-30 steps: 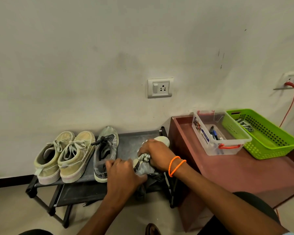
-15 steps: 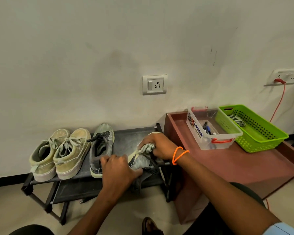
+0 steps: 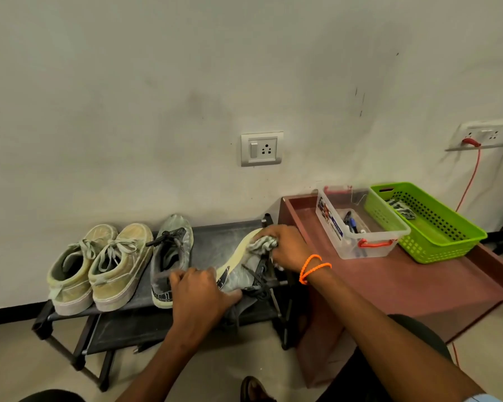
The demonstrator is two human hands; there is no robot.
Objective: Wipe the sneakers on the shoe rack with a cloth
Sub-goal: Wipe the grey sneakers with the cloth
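Fingers, right hand (image 3: 288,245): curled round a bunched grey cloth (image 3: 262,244), which is pressed against the pale sole edge at the toe of a tilted grey sneaker (image 3: 241,271).
Fingers, left hand (image 3: 201,297): wrapped over the heel end of the same sneaker, by which it is held on its side.
Tilted grey sneaker: found at the right end of the shoe rack's (image 3: 215,242) top shelf, sole turned leftward, loose dark laces hung toward the front edge.
Second grey sneaker (image 3: 172,256): set upright near the middle of the top shelf, just beside the left hand.
Beige sneakers (image 3: 102,265): a pair stood side by side at the left end of the top shelf, toes toward the wall.
Orange bands (image 3: 314,266): worn on the right wrist.
Red-brown table (image 3: 404,285): placed against the rack's right end.
Clear box (image 3: 357,224): set at the table's back edge, pens inside.
Green basket (image 3: 424,221): set touching the box's right side.
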